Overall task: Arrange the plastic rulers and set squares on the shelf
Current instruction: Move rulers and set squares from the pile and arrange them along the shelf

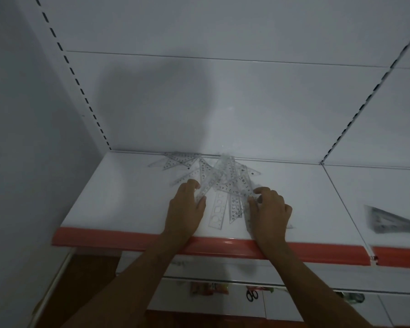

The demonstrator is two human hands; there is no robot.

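Both hands [225, 207] amid clear rulers [219, 183] on white red-edged shelf [118, 200].

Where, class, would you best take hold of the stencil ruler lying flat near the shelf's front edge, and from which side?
Probably its near end: the stencil ruler lies flat, running front to back between the left hand and right hand, with its far end tucked under the pile. Come from the front, drawing it toward the red edge until fingers can pinch it.

Dim white wall [21, 138] beside slotted upright [81, 91].
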